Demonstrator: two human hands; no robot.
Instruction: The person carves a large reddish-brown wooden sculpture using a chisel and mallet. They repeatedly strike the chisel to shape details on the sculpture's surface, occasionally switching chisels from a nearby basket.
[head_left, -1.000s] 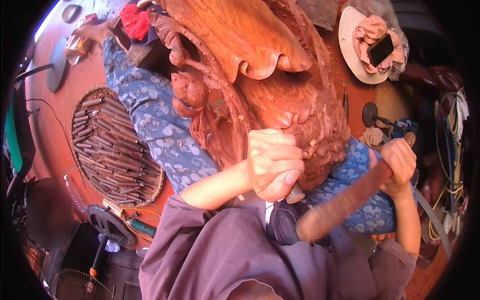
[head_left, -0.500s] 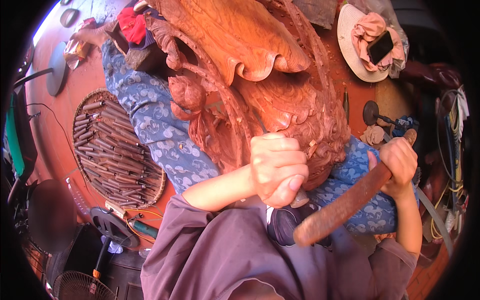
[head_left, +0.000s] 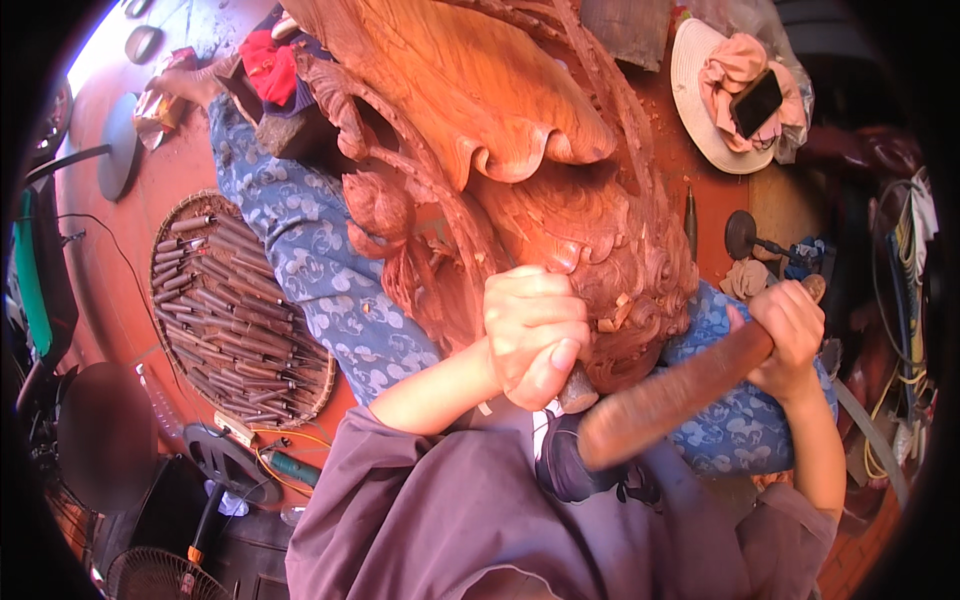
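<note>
While the left hand (head_left: 535, 335) grips a chisel (head_left: 577, 390) on the carving (head_left: 480, 150), the right hand (head_left: 790, 330) clutches the mallet (head_left: 670, 395); relief mostly cut, near-right detail unfinished.

Carved wood block (head_left: 520, 160) crowds hands; chisel basket (head_left: 240, 320) leftward.

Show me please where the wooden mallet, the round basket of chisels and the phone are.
wooden mallet (head_left: 670, 400), head view, on the middle of its thick shaft.
round basket of chisels (head_left: 318, 385), head view, on its woven rim at the lower right.
phone (head_left: 757, 102), head view, on the centre of its dark screen.
</note>
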